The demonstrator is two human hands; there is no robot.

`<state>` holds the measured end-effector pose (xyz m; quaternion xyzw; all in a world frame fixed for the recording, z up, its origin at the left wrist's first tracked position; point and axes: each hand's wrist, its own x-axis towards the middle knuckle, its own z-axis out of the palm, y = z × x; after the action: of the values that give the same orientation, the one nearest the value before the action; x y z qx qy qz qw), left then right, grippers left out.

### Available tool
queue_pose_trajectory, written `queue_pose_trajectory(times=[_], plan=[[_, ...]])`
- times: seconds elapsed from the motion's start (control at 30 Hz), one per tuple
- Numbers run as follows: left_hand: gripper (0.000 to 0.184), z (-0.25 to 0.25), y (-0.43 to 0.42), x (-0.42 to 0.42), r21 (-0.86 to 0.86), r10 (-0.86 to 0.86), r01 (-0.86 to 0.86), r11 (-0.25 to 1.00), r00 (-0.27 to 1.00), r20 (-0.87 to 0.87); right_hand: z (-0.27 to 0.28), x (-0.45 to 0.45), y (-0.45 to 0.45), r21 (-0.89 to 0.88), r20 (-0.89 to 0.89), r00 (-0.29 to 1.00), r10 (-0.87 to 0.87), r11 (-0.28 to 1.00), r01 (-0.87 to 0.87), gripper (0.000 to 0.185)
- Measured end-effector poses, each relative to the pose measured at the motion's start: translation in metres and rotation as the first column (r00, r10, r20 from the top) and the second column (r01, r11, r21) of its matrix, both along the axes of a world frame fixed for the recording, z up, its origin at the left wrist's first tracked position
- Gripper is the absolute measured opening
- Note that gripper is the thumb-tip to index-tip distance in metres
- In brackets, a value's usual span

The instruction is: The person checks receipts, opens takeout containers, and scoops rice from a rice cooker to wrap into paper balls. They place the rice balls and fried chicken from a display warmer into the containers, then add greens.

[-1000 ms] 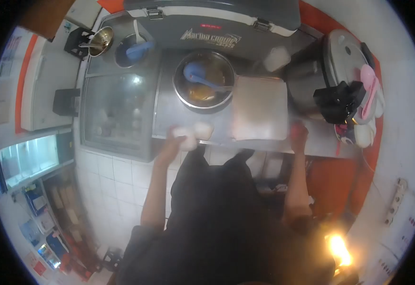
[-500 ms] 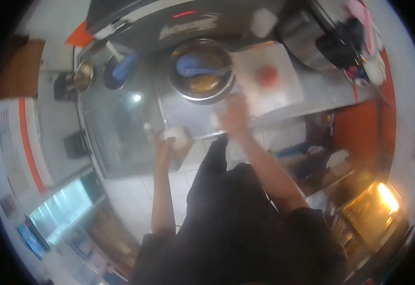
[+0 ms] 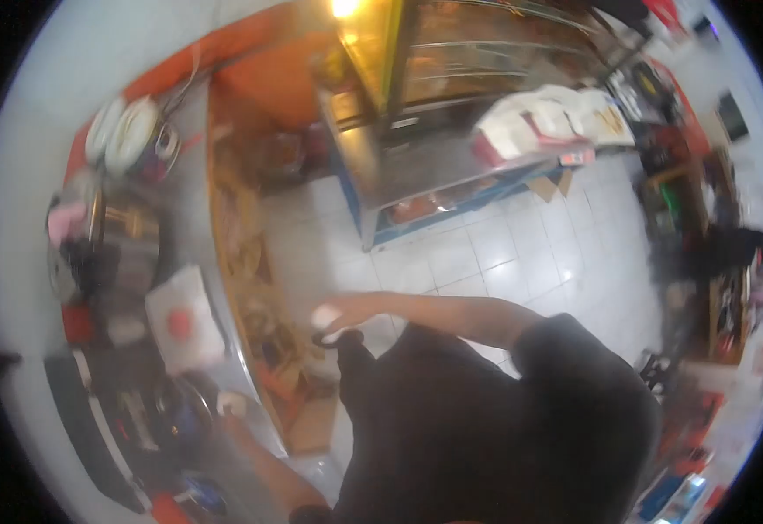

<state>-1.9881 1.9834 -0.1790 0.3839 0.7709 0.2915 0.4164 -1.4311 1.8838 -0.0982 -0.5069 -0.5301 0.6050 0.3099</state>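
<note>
My left hand (image 3: 236,419) is at the lower left, near the front edge of the metal counter, closed on a white rounded thing (image 3: 229,402) too blurred to name. My right hand (image 3: 346,309) reaches across the front of my body, over the floor beside the counter. Its fingers are round a small white thing (image 3: 324,317), also of unclear kind. Close to my left hand, a metal bowl (image 3: 191,403) stands on the counter. Beyond it lies a white sheet or bag with a red round mark (image 3: 180,325).
A metal pot (image 3: 128,236) and white containers (image 3: 132,135) stand along the counter (image 3: 191,196). Shelves with goods (image 3: 255,262) run below it. Ahead is a lit glass display case (image 3: 477,57) on a metal table (image 3: 434,179) bearing white bags (image 3: 543,122). White floor tiles (image 3: 486,253) lie between.
My view and body have turned to the right, away from the counter. My right hand has left the bowl's side and now extends forward. White things show in both hands.
</note>
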Motion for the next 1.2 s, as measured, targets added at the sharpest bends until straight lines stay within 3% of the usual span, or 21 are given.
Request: queue_pose_trajectory(times=[0.07, 0.1, 0.13, 0.3, 0.37, 0.43, 0.47, 0.5, 0.53, 0.57, 0.67, 0.8, 0.83, 0.87, 0.9, 0.97, 1.03, 1.1, 1.13, 1.17, 1.2], plan=[[0.048, 0.006, 0.017, 0.013, 0.023, 0.024, -0.021, 1.0, 0.991, -0.128, 0.033, 0.104, -0.096, 0.016, 0.191, 0.927, -0.322, 0.945, 0.325, 0.07], [0.047, 0.007, 0.022, 0.024, 0.044, 0.044, -0.036, 0.998, 0.978, -0.202, 0.044, 0.156, -0.157, -0.245, 0.002, 0.857, -0.516, 0.83, 0.5, 0.071], [0.046, 0.012, 0.026, 0.036, 0.08, 0.094, -0.074, 0.994, 0.952, -0.291, 0.041, 0.193, -0.208, -0.262, 0.09, 0.714, -0.695, 0.675, 0.69, 0.066], [0.043, 0.002, 0.029, 0.143, 0.483, 0.353, -0.077, 0.872, 0.782, -0.514, 0.066, 0.318, -0.351, -0.127, 0.016, 0.29, -0.957, 0.286, 0.95, 0.062], [0.042, -0.021, 0.027, 0.221, 0.556, 0.187, 0.119, 0.822, 0.867, -0.462, 0.088, 0.355, -0.342, -0.047, 0.158, 0.152, -0.976, 0.146, 0.988, 0.059], [0.03, -0.025, 0.008, 0.348, 0.531, -0.415, 0.414, 0.74, 0.901, -0.124, 0.089, 0.403, -0.31, 0.18, 0.207, 0.206, -0.956, 0.244, 0.953, 0.062], [0.024, -0.01, -0.02, 0.439, 0.458, -0.478, 0.656, 0.6, 0.753, -0.452, 0.072, 0.434, -0.289, 0.287, 0.281, 0.209, -0.937, 0.29, 0.913, 0.065], [0.025, 0.068, -0.078, 0.547, 0.335, -0.717, 0.681, 0.651, 0.697, -0.023, 0.056, 0.463, -0.264, 0.426, 0.321, 0.189, -0.928, 0.32, 0.846, 0.067], [0.029, 0.026, -0.068, 0.6, 0.485, -0.872, 0.725, 0.488, 0.423, 0.246, 0.03, 0.495, -0.237, 0.624, 0.387, 0.135, -0.912, 0.367, 0.69, 0.07], [0.037, -0.016, -0.079, 0.649, 0.429, -0.958, 0.861, 0.273, 0.284, 0.04, 0.006, 0.523, -0.215, 0.582, 0.405, 0.154, -0.901, 0.384, 0.717, 0.074], [0.051, -0.011, -0.131, 0.825, 0.505, -0.985, 0.846, 0.171, 0.159, 0.066, 0.007, 0.558, -0.164, 0.437, 0.763, 0.044, -0.644, 0.566, 0.699, 0.078], [0.061, 0.033, -0.163, 0.968, 0.316, -0.897, 0.899, 0.302, 0.156, 0.413, -0.067, 0.583, -0.158, 0.32, 0.677, 0.378, -0.632, 0.715, 0.622, 0.094], [0.062, 0.035, -0.166, 0.982, 0.298, -0.911, 0.906, 0.301, 0.182, 0.37, -0.081, 0.588, -0.165, 0.471, 0.689, 0.275, -0.67, 0.703, 0.534, 0.082], [0.063, 0.032, -0.165, 0.985, 0.269, -0.923, 0.915, 0.3, 0.208, 0.322, -0.047, 0.595, -0.176, 0.296, 0.512, 0.54, -0.668, 0.728, 0.619, 0.092], [0.06, 0.003, -0.154, 0.992, 0.335, -0.968, 0.92, 0.205, 0.139, 0.21, -0.044, 0.601, -0.195, 0.544, 0.447, 0.434, -0.782, 0.623, 0.561, 0.081], [0.06, -0.035, -0.143, 0.996, 0.321, -0.994, 0.942, 0.1, 0.078, 0.08, 0.062, 0.627, -0.251, 0.168, 0.24, 0.623, -0.745, 0.664, 0.729, 0.064], [0.05, -0.024, -0.145, 0.992, 0.408, -0.942, 0.902, -0.138, 0.008, -0.337, 0.084, 0.679, -0.322, 0.346, 0.136, 0.67, -0.73, 0.669, 0.658, 0.049], [0.039, -0.015, -0.138, 0.976, 0.303, -0.68, 0.841, -0.448, -0.101, -0.726, 0.14, 0.73, -0.399, 0.102, -0.001, 0.614, -0.789, 0.611, 0.785, 0.041], [0.037, 0.001, -0.136, 0.976, 0.178, -0.815, 0.912, -0.368, -0.225, -0.535, 0.114, 0.774, -0.433, 0.41, 0.049, 0.552, -0.832, 0.521, 0.748, 0.038], [0.035, 0.019, -0.136, 0.976, -0.001, -0.913, 0.961, -0.276, -0.262, -0.313, 0.127, 0.807, -0.461, 0.229, -0.001, 0.446, -0.895, 0.433, 0.872, 0.035], [0.034, 0.037, -0.135, 0.976, -0.203, -0.962, 0.958, -0.202, -0.233, -0.141, 0.114, 0.853, -0.48, 0.31, -0.125, 0.368, -0.921, 0.316, 0.897, 0.03]])
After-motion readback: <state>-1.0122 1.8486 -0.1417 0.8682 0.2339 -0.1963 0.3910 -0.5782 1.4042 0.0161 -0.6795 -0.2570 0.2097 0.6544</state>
